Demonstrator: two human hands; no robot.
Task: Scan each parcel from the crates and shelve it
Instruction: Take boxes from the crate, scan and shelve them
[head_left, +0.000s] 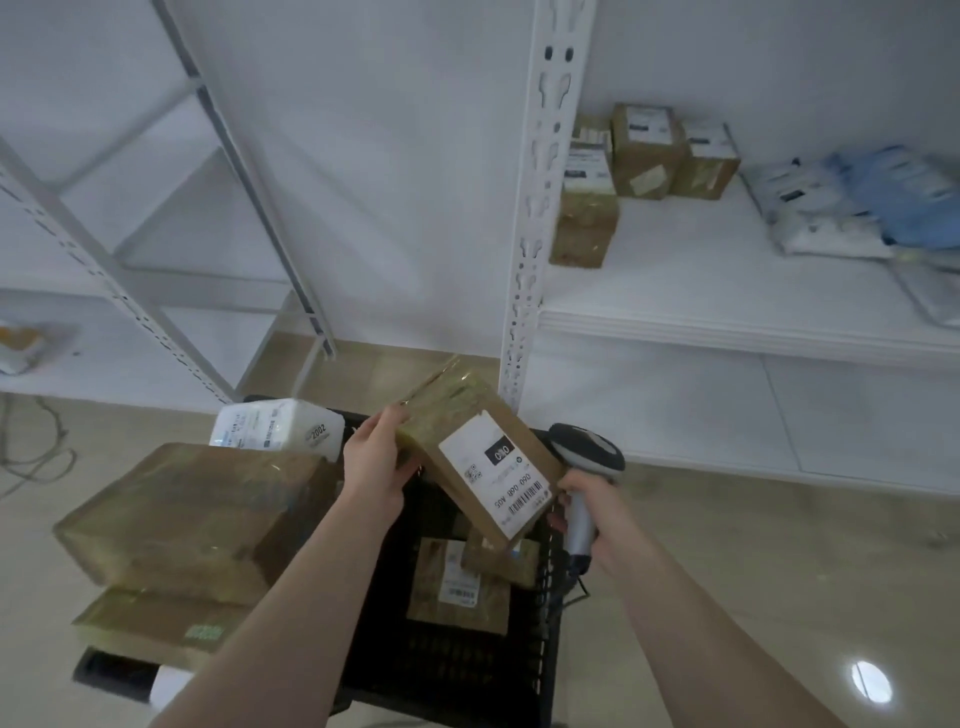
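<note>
You hold a brown cardboard parcel (483, 457) tilted above the black crate (467, 670), its white label with barcode facing up. The grey handheld scanner (584, 467) sits just beside its lower right edge. Two smaller brown parcels (460, 587) lie in the crate. On the white shelf (727, 291) several brown boxes (644, 153) stand, with what look like soft mailer bags (852, 208).

White wall (389, 156); white metal shelving (540, 208); glossy beige floor (753, 571).
</note>
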